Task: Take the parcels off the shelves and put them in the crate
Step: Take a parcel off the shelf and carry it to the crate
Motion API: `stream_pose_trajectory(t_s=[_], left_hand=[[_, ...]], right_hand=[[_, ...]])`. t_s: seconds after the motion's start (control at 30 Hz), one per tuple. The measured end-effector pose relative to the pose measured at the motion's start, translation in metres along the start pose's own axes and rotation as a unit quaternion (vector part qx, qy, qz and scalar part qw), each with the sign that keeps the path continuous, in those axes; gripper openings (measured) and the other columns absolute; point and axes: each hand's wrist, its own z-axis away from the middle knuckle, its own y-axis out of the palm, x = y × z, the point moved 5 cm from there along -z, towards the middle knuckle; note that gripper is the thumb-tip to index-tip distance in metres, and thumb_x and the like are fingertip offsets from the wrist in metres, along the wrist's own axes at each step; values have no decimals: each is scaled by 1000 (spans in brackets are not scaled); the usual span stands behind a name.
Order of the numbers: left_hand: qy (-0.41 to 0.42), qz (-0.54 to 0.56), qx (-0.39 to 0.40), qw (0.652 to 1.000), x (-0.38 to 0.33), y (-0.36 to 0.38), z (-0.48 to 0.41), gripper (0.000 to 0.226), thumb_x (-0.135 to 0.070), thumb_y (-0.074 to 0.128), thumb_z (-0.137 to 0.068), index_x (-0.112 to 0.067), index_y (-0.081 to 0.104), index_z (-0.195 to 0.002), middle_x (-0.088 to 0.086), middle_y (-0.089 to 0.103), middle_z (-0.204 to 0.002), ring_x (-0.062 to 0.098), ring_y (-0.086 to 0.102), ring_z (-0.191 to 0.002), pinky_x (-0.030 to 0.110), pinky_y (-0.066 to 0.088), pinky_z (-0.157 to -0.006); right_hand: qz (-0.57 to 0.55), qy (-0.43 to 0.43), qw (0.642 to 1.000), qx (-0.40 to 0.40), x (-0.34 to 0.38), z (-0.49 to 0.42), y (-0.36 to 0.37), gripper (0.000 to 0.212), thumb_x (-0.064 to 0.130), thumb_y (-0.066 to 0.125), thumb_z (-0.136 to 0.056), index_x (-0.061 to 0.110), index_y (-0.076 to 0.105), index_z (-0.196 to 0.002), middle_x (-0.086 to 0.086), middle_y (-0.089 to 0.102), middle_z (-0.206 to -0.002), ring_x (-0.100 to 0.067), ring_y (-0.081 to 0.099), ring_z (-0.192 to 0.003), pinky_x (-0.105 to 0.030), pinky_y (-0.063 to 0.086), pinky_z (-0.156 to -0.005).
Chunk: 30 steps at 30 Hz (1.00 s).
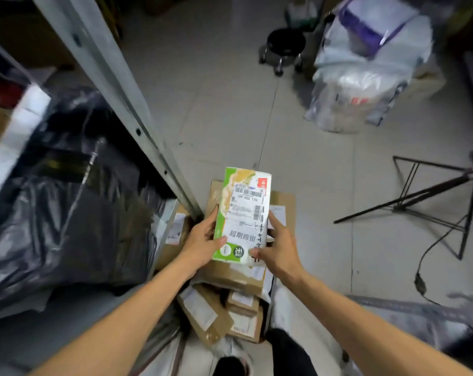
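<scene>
Both hands, left hand (pixel 202 240) and right hand (pixel 277 248), clasp green-white parcel (pixel 242 213) above cardboard boxes (pixel 229 275)

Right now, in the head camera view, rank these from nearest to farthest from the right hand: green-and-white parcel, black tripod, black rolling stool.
1. green-and-white parcel: held by the right hand.
2. black tripod: on the floor, to the right.
3. black rolling stool: far ahead.

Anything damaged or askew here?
Yes. The cardboard boxes beneath the parcel lie jumbled at different angles, not stacked flat; the big box on top looks crumpled along its near edge. The parcel, gripped by the left hand and right hand, looks intact.
</scene>
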Motion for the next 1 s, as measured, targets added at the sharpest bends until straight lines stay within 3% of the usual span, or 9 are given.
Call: stream_pose_trajectory(t_s=[0.13, 0.27, 0.37, 0.5, 0.7, 0.8, 0.93, 1.0], left_hand=[[-40, -8, -11, 999, 42, -6, -39, 78, 10, 56, -89, -29, 28, -150, -2, 54, -137, 15, 54, -122, 18, 54, -79], [-44, -11, -46, 998, 72, -20, -95, 78, 11, 55, -90, -32, 29, -149, -7, 55, -130, 13, 57, -114, 22, 54, -79], [-25, -22, -71, 997, 86, -29, -125, 77, 11, 55, -90, -28, 28, -150, -12, 53, -128, 9, 55, -112, 11, 52, -72], [-10, -31, -79, 996, 106, -36, -151, 78, 11, 55, -90, -27, 24, -151, -20, 49, -125, -1, 54, -104, 6, 51, -71], [-1, -36, -91, 995, 114, -41, -157, 78, 11, 55, -90, -29, 27, -150, -18, 49, -130, 2, 56, -107, 7, 51, -72], [-8, -43, -89, 995, 113, -34, -150, 78, 9, 55, -90, -32, 26, -150, -17, 49, -134, 3, 56, -110, 12, 53, -79], [-28, -33, -94, 995, 117, -28, -148, 78, 6, 54, -92, -39, 26, -149, -17, 51, -133, -8, 58, -95, 18, 56, -78], [-33, -52, -89, 994, 116, -28, -148, 79, 5, 55, -93, -41, 24, -149, -20, 49, -131, -4, 58, -101, 23, 55, -83]], right_hand=[[-12, 14, 1000, -1, -40, -34, 25, 84, -16, 71, -64, 41, 46, -121, 6, 65, -117, -12, 62, -107, -33, 61, -65], [-9, 4, 1000, 6, -68, -89, 52, 80, -17, 68, -63, 34, 50, -122, 23, 62, -106, 12, 60, -95, -14, 53, -57], [-14, 3, 1000, 0, -85, -124, 69, 78, -16, 68, -64, 24, 50, -129, 10, 65, -112, -4, 63, -102, -19, 57, -62], [-31, -15, 999, -6, -107, -154, 86, 87, -18, 65, -64, 34, 45, -132, 5, 64, -120, -9, 61, -108, -22, 58, -65], [-19, -23, 1000, -6, -119, -162, 94, 88, -13, 67, -66, 29, 43, -139, 8, 63, -122, 0, 59, -108, -20, 58, -69], [-18, -5, 1000, -5, -120, -156, 91, 89, -15, 65, -67, 28, 40, -142, 5, 62, -125, -9, 60, -112, -26, 59, -73], [-1, 14, 1000, 2, -119, -154, 89, 91, -16, 67, -70, 29, 38, -143, 4, 62, -121, -11, 60, -106, -22, 59, -69], [3, 15, 1000, 9, -117, -154, 89, 90, -15, 69, -70, 28, 38, -143, 6, 62, -121, -9, 59, -106, -19, 58, -67]])
